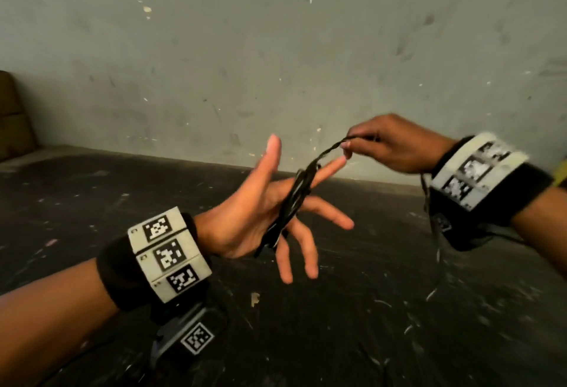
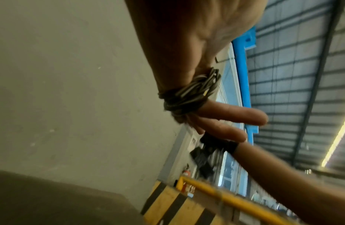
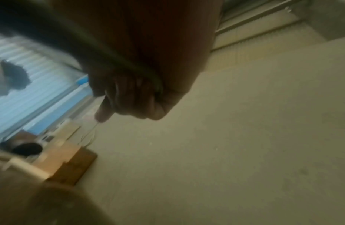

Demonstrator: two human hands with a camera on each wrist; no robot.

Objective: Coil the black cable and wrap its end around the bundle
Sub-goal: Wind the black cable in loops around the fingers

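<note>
Head view: I see the left hand (image 1: 260, 218) spread, fingers straight, with the black cable (image 1: 294, 199) coiled around its fingers. The right hand (image 1: 395, 144) pinches the cable's free end, which runs up from the bundle. Both are held above the dark worktop (image 1: 92, 202).
Left wrist view: shows what the head view does not, the many tight turns of the bundle (image 2: 188, 92) at the finger bases.
Right wrist view: blurred; I can see the grip clenched, with a dark strand across the palm.
</note>
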